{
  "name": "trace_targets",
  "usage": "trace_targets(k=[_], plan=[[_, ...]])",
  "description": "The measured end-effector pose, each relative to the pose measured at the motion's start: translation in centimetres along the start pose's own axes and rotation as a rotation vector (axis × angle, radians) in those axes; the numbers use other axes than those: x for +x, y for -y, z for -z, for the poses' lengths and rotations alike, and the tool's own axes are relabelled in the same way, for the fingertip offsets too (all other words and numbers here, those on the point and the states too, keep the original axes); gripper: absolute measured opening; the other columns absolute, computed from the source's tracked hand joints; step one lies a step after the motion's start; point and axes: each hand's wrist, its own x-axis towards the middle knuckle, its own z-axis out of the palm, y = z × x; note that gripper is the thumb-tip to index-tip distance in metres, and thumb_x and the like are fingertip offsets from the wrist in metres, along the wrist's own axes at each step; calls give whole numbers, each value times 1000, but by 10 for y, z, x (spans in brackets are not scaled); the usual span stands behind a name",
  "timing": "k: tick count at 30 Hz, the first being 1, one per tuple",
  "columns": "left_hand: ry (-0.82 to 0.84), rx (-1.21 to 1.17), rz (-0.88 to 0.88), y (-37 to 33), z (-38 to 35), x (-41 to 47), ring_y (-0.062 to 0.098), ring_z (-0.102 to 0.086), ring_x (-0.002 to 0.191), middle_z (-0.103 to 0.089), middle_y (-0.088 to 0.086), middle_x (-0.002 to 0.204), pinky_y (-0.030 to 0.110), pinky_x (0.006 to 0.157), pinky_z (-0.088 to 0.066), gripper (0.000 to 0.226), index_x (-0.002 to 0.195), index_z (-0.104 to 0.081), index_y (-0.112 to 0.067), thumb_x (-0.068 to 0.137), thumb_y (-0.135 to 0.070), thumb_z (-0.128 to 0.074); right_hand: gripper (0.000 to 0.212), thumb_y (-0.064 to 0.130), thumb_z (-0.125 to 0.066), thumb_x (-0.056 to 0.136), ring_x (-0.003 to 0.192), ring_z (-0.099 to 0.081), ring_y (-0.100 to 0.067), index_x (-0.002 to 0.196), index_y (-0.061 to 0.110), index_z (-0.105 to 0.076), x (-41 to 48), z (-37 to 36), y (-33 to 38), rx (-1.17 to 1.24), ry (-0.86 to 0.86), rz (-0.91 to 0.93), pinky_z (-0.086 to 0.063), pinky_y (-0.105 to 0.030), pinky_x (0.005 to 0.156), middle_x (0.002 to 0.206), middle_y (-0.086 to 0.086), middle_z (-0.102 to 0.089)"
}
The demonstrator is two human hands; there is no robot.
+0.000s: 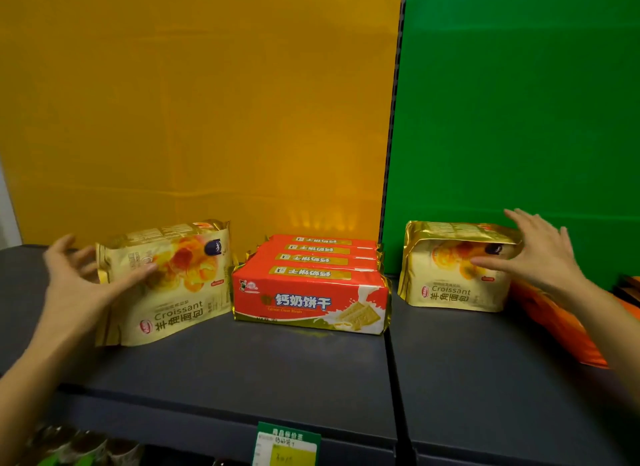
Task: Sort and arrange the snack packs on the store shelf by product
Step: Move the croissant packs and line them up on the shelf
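Two gold croissant packs stand upright on the dark shelf (311,372). My left hand (79,282) is spread at the left croissant pack (173,292), thumb lying across its front and fingers straight beside its left edge. My right hand (540,257) is spread at the top right corner of the right croissant pack (450,278), thumb on its front and fingers straight above its top. Neither hand plainly grips its pack. Between the two packs lies a stack of red milk-biscuit packs (311,292).
An orange pack (554,323) lies at the far right, partly behind my right forearm. A yellow back panel (207,101) and a green back panel (519,101) meet at a slotted upright (393,119). A green price tag (287,445) hangs on the shelf's front edge.
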Motion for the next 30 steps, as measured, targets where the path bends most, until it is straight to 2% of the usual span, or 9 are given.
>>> trace_targets(k=[3,8,13,17,20,24,26,28,30], plan=[[199,-113,137,-18,-13,-16,26,-53,117,-48,6,136,52,96,-45,124,140,-24,-29,35,-39,-90,121,91,-46,44,139,-30,-31,145,26,-28,9,1,3,-168,151,53,-23,-49,112,155,-1,-26],[213,-146,243,-13,-13,-18,27,-64,101,-62,6,120,54,86,-53,116,128,-43,-24,24,-43,-89,121,82,-49,39,127,-46,-34,143,23,-32,17,6,6,-151,136,41,-39,-46,102,143,-10,-46],[192,-186,246,-12,-13,-18,26,-67,95,-67,6,112,51,84,-54,99,121,-53,-22,31,-39,-92,151,97,-37,0,118,-53,-32,131,23,-47,7,17,13,34,193,-27,-44,-40,91,130,-11,-57],[155,-239,217,-11,-8,-20,28,-65,96,-66,10,114,45,83,-53,76,120,-54,-17,51,-22,-84,133,87,-59,3,105,-53,-26,119,21,-54,-6,19,14,333,161,-79,-44,-35,82,112,-4,-56],[158,-270,181,-11,0,-20,30,-65,98,-66,7,107,47,84,-52,74,116,-54,-22,47,-24,-81,110,51,-88,27,95,-52,-16,125,19,-50,-24,9,17,699,121,-152,-44,-30,77,122,-7,-54],[200,-352,165,-20,17,-11,30,-66,100,-68,5,110,55,87,-50,73,105,-60,-33,36,-32,-85,130,60,-83,0,91,-61,-12,121,21,-55,-39,-7,21,1008,27,-224,-53,-25,70,107,-1,-64],[241,-333,129,-30,22,-5,27,-67,97,-70,2,108,55,85,-51,76,100,-62,-35,29,-42,-88,121,57,-85,7,90,-63,-14,118,20,-57,-46,-6,32,1081,-43,-209,-54,-26,71,98,4,-66],[278,-300,70,-42,23,0,24,-68,95,-70,-1,106,52,83,-53,81,101,-62,-34,26,-47,-89,86,43,-89,35,96,-64,-22,112,21,-57,-52,-2,46,1126,-121,-214,-52,-28,73,92,5,-65],[296,-297,-4,-59,15,-1,19,-66,94,-68,-5,105,45,78,-56,72,102,-59,-33,37,-39,-87,51,29,-83,59,100,-63,-26,102,22,-57,-57,6,52,1130,-235,-244,-54,-36,79,89,6,-64]])
